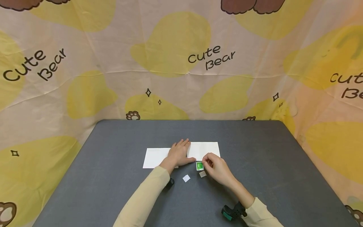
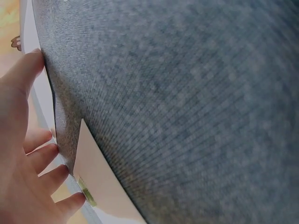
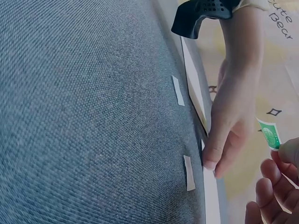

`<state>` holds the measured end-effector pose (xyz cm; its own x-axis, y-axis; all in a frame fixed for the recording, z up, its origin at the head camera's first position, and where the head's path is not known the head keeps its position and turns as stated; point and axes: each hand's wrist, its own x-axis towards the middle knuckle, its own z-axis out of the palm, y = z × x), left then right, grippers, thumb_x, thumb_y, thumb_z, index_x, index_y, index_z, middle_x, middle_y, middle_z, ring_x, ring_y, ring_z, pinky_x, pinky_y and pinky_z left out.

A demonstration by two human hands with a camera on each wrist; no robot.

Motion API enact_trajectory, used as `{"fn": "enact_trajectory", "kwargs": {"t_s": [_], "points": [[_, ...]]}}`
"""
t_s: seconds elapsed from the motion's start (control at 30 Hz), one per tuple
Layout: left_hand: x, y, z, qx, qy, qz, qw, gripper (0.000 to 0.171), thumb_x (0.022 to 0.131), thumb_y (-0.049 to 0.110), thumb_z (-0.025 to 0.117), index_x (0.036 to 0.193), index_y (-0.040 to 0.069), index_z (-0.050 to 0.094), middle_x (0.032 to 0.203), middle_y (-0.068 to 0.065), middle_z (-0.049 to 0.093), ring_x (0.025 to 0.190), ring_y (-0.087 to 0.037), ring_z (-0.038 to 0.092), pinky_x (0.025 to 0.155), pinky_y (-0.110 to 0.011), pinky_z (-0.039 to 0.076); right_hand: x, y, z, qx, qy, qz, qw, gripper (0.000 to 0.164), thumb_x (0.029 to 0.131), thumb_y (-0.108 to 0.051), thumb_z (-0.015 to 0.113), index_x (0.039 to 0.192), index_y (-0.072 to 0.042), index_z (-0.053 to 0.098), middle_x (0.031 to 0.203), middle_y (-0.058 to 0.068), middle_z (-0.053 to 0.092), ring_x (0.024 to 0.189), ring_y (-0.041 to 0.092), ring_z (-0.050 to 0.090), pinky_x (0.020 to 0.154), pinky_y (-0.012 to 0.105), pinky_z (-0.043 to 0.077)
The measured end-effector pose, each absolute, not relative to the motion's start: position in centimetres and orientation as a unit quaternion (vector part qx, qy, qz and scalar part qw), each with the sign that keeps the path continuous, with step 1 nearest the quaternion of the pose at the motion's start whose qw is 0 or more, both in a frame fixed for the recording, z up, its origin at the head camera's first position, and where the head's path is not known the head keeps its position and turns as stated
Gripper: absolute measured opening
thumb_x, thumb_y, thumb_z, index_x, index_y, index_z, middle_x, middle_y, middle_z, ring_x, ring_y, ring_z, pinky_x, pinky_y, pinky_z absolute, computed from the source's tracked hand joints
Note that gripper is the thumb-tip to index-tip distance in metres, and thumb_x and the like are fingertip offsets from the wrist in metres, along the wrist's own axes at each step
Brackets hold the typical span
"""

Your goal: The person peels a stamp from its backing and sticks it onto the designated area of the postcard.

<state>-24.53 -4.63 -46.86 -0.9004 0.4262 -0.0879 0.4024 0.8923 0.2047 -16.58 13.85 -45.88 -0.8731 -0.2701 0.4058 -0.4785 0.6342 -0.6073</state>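
Between thumb and index finger, my right hand point(image 1: 217, 168) pinches a small green stamp with a white border point(image 1: 199, 166); the right wrist view shows the stamp point(image 3: 269, 134) held by one edge, raised off the table. My left hand point(image 1: 179, 154) lies spread, its thumb touching the lower edge of the right white paper rectangle point(image 1: 204, 150). Under that palm is part of the left white paper rectangle point(image 1: 156, 157). A small green patch point(image 2: 86, 191) shows on the left rectangle in the left wrist view, partly beside the little finger.
Two small pale paper squares, one white point(image 1: 186, 178) and one greyer point(image 1: 202, 174), lie on the grey table point(image 1: 99, 189) in front of the rectangles. Dark wrist mounts point(image 1: 233, 212) are strapped at the wrists. A printed cloth point(image 1: 170, 41) hangs behind the table.
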Motion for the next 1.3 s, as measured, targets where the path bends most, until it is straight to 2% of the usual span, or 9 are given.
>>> {"fn": "enact_trajectory", "kwargs": {"t_s": [1.1,1.3], "points": [[-24.3,-4.6,-46.3,0.215,0.970,0.081,0.078,0.083,0.079,0.059,0.059,0.142,0.010,0.036,0.150,-0.005,0.029,0.138,-0.025,0.025,0.109,-0.047,0.025,-19.1,16.5,-47.1,0.198,-0.900,0.351,0.165,0.015,0.081,-0.002,0.063,0.076,-0.014,0.058,0.069,-0.009,0.051,0.062,0.004,0.047,0.056,0.019,0.041],[-24.3,-4.7,-46.3,0.213,0.970,0.081,0.084,0.083,0.080,0.059,0.058,0.143,0.011,0.034,0.151,-0.005,0.027,0.139,-0.025,0.024,0.109,-0.047,0.024,-20.1,17.5,-47.4,0.186,-0.906,0.345,0.161,0.009,0.084,-0.006,0.060,0.078,-0.013,0.059,0.068,-0.007,0.051,0.061,0.005,0.045,0.055,0.020,0.039]]}}
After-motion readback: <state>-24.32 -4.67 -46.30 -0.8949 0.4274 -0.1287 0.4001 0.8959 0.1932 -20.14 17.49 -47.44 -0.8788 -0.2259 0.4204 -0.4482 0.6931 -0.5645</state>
